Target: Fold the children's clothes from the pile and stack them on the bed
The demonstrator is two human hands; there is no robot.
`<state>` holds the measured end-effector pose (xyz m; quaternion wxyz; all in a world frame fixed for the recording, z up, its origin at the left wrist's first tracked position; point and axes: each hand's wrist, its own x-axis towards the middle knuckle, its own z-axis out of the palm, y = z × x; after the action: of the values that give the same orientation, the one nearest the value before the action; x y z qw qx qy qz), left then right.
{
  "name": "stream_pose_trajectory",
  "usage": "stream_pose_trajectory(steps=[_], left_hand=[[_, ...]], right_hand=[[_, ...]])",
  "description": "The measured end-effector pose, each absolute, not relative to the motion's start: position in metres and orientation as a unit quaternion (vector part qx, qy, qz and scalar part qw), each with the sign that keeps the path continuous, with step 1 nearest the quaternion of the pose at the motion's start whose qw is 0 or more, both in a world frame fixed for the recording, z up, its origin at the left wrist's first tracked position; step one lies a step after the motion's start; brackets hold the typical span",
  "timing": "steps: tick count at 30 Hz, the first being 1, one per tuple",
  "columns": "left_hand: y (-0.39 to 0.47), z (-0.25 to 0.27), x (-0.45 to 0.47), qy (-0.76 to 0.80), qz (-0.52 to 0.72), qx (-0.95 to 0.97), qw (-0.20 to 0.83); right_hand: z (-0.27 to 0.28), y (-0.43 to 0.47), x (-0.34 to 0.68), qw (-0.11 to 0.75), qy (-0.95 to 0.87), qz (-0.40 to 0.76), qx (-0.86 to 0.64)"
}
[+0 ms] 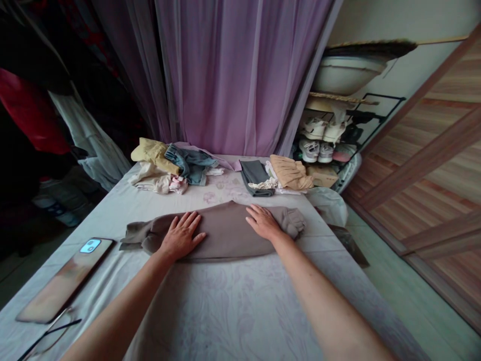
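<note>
Across the cloth-covered table (233,306) lies a folded taupe garment (225,230), its gathered cuff at the right end and a bunched fold at the left. My left hand (183,234) rests flat on its left part, fingers spread and thumb pointing inward. Toward the right end, my right hand (263,220) also lies flat on the fabric with fingers stretched out. Neither hand grasps anything. What kind of garment it is, I cannot tell for sure.
Behind it sit crumpled clothes, with a denim piece (191,163), and a folded dark grey garment (257,175) beside a tan one (289,172). A phone (63,283) and eyeglasses (50,331) lie at the left edge. A shoe rack (364,108) stands right of the purple curtain (225,75).
</note>
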<state>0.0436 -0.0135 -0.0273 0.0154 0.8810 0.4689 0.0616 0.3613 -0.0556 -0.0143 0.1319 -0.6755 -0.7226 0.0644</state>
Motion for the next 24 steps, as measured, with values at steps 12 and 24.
stream_pose_trajectory(steps=[12,24], left_hand=[[-0.020,-0.008,0.067,0.515,0.035,0.857,0.019],[-0.082,-0.002,0.238,0.287,0.018,0.950,0.125]], right_hand=[[-0.015,-0.158,0.473,0.299,-0.387,0.060,-0.870],[-0.026,-0.158,0.460,0.281,-0.444,0.026,-0.850]])
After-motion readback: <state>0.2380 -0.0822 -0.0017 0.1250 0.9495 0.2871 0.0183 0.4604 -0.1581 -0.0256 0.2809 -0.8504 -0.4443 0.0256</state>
